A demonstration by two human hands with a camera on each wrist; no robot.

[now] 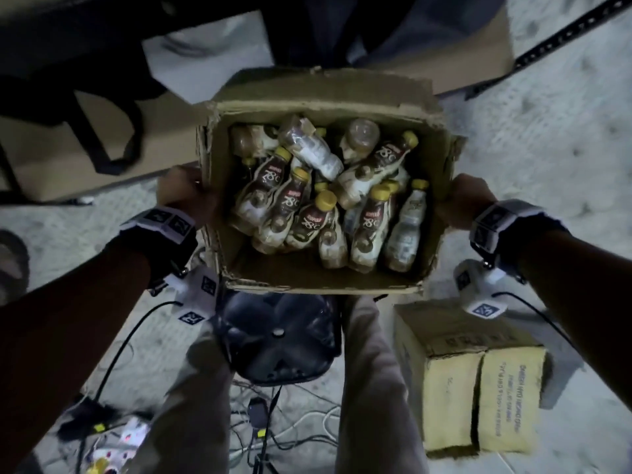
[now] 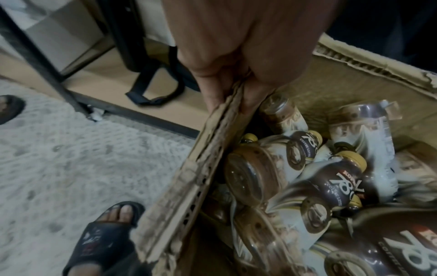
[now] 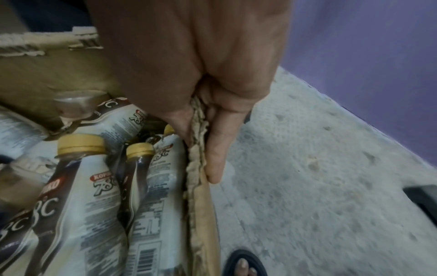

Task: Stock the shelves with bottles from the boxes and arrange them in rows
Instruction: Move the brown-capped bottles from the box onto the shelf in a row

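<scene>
- Left grip [image 1: 186, 196]: fingers clamped over the left wall of the open cardboard box [image 1: 321, 94]; left wrist view shows the thumb outside and fingers [image 2: 257, 93] inside the torn corrugated edge.
- Right grip [image 1: 460, 203]: clamped the same way on the right wall; right wrist view shows one finger lying along the outside of the edge, the rest of the hand on the inner side.
- Box: held between both hands, in front of the person, top open, flaps ragged.
- Bottles [image 1: 304, 213]: a loose heap inside the box, lying at mixed angles, some base-up; yellow caps, dark-and-cream coffee labels. Heap sits toward the far and right part; bare cardboard floor shows at the near side.
- Below the box: the person's legs in light trousers [image 1: 372, 388], a dark bag [image 1: 280, 340] between them, cables on the floor.
- Closed carton [image 1: 478, 381]: on the floor, lower right, apart from the held box.
- Shelf [image 2: 151, 110]: low board with dark frame, left of the box; a black strap lies on it.
- Sandalled foot [image 2: 111, 229] on the pale speckled floor.
</scene>
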